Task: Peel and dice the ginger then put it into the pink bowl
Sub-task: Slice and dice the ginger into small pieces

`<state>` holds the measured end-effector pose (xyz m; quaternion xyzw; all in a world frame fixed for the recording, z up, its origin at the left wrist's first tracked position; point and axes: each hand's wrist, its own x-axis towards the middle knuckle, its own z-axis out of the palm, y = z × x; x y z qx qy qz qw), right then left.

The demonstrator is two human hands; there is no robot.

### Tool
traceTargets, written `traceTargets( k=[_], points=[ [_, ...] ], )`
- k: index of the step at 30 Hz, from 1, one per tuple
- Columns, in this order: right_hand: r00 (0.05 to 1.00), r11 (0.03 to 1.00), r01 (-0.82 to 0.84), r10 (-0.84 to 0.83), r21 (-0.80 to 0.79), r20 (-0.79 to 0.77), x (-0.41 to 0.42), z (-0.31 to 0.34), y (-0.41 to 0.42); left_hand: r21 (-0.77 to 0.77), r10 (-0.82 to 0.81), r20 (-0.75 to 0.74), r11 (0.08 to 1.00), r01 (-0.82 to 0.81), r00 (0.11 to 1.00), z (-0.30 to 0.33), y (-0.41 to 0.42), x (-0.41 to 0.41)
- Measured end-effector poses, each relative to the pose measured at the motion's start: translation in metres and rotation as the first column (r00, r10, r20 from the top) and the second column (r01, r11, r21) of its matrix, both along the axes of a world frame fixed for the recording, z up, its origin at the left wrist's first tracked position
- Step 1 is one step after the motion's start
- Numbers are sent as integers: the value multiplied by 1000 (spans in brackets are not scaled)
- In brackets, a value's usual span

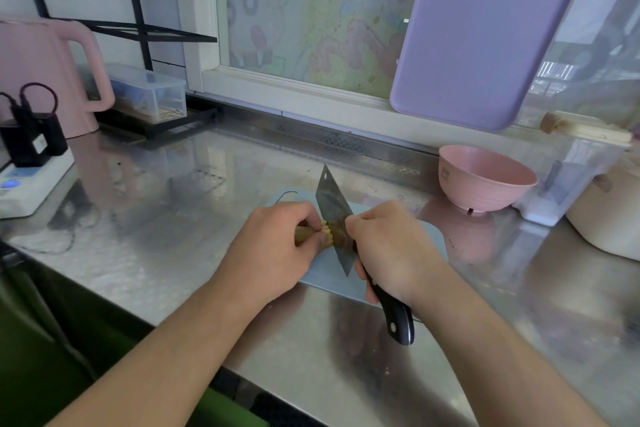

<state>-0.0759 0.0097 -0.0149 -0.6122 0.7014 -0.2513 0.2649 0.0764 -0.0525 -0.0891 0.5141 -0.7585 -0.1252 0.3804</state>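
A piece of ginger (304, 233) lies on a small pale blue cutting board (431, 239) on the steel counter. My left hand (277, 246) grips the ginger with curled fingers, covering most of it. Thin cut slices (327, 230) stand at its right end against the blade. My right hand (388, 246) holds a cleaver (332, 215) by its black handle (398, 319), blade down on the ginger. The pink bowl (485, 177) stands to the right behind the board; what it holds is hidden.
A pink kettle (45, 73), a power strip with chargers (27, 163) and a clear box (149, 94) stand at the back left. A purple board (485, 28) leans on the window. Clear containers (568, 180) and a cream pot (613, 215) crowd the right.
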Motion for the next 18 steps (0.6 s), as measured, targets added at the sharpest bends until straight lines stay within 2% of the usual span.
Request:
traceTargets(
  k=[3, 6, 18],
  points=[
    [990, 997, 62, -55, -53, 131, -9, -1, 4, 16, -13, -37, 1000, 14, 999, 0, 0, 2],
    [973, 997, 66, -53, -49, 224, -10, 5, 7, 2, 1, -10, 1000, -1, 1000, 1, 0, 2],
    [985, 998, 16, -6, -56, 175, -12, 3, 7, -13, 45, -16, 999, -45, 999, 0, -1, 0]
  ],
)
